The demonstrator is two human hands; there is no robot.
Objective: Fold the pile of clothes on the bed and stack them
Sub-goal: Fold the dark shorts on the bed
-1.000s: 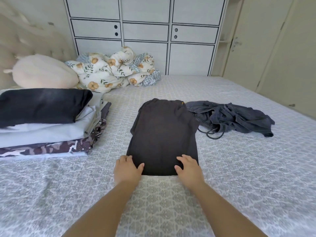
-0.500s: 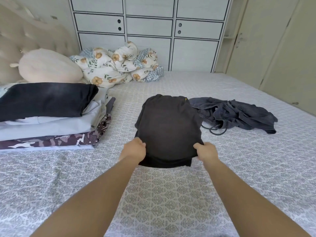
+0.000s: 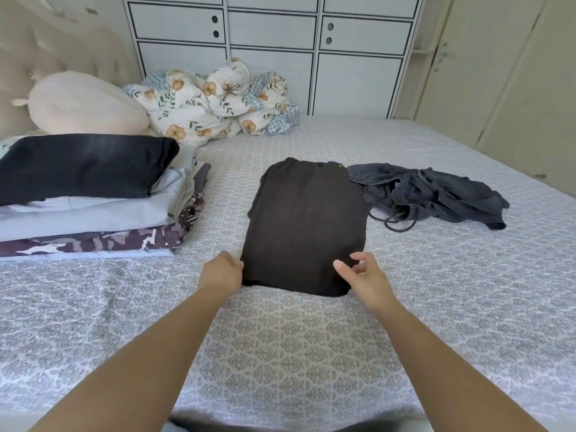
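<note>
Left hand (image 3: 222,271) gripping near left corner of folded black garment (image 3: 307,222) on bed (image 3: 311,353), right hand (image 3: 363,272) loosely spread, hovering at its near right corner, folded stack (image 3: 93,198) far left, crumpled dark garment (image 3: 433,194) right

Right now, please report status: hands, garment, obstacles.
Left hand grips folded black cotton garment; right hand open at its edge. Crumpled dark-grey drawstring shorts alongside, unfolded.
</note>
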